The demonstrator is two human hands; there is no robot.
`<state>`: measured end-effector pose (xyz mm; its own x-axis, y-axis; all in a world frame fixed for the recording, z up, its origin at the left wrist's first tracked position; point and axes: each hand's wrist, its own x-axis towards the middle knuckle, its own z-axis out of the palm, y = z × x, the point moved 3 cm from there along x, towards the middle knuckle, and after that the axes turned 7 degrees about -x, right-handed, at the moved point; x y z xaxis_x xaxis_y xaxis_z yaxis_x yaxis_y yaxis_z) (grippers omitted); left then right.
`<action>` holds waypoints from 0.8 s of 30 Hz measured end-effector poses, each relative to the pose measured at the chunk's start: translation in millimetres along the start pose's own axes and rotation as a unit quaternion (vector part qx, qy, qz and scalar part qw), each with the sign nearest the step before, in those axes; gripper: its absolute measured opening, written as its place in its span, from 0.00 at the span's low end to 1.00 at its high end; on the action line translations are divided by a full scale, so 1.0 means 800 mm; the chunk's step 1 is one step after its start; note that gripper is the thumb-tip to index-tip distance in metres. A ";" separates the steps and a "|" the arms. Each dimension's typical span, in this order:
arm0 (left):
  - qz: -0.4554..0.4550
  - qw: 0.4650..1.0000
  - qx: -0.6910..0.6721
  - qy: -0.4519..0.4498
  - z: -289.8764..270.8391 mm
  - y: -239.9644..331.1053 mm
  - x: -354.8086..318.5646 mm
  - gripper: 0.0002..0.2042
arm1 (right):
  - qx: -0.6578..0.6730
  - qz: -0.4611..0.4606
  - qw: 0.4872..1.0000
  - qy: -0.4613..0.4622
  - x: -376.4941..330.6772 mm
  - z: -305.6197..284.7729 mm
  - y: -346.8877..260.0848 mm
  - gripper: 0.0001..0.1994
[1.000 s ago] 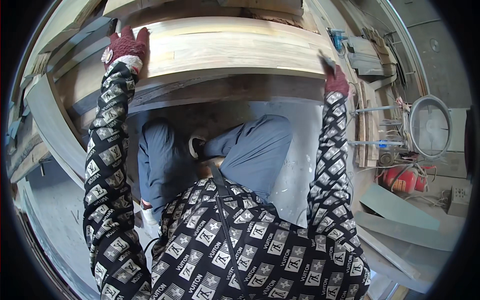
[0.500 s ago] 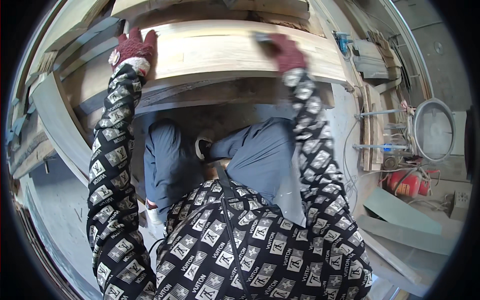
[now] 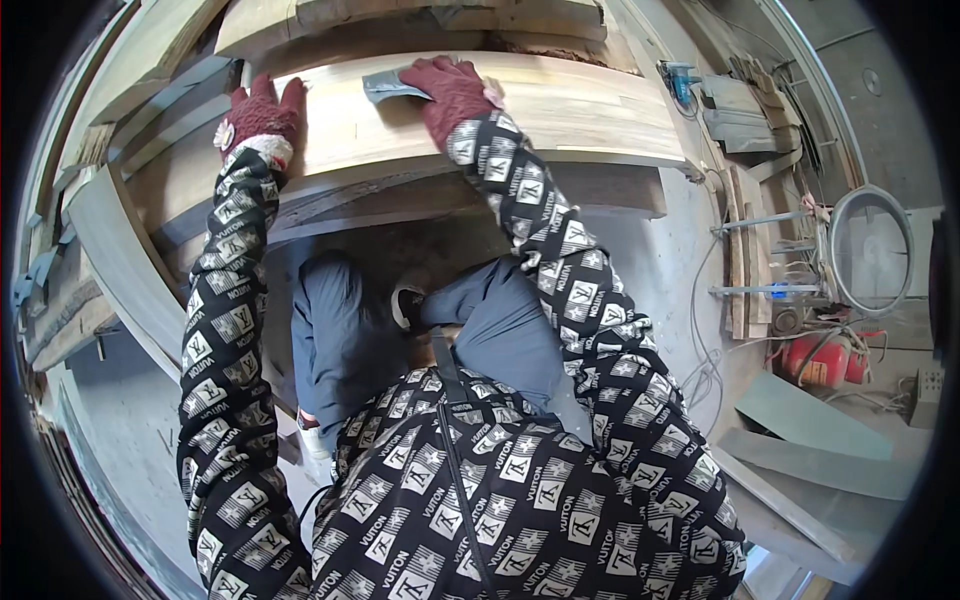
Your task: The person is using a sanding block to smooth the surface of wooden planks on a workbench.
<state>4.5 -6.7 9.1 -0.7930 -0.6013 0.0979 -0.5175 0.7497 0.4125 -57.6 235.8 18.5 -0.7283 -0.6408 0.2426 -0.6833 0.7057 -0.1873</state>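
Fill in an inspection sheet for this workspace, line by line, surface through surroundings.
Surface: pale wooden board lying above darker timber.
Job's things: blue-grey sheet, bent, on the left half of the board, partly hidden by the glove.
Clutter: timber pieces piled at left; greenish panel lying at lower right.
Hands: both in dark red knitted gloves; left hand spread at the board's left end, right hand holding the sheet.
Cables: thin loops right of the person's legs; where they lead is unclear.
Surroundings: blue tool beyond the board's right end; red tank-like object farther right.
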 end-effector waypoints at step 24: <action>0.338 0.939 0.024 -0.058 -0.031 -0.002 -0.096 0.40 | -0.025 0.583 0.802 0.126 -0.268 -0.098 0.504 0.23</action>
<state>74.4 31.8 23.2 -0.9739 0.0476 0.2219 0.1041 0.9625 0.2504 -173.1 681.5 -34.2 -0.8336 0.5402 0.1154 0.4620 0.7963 -0.3904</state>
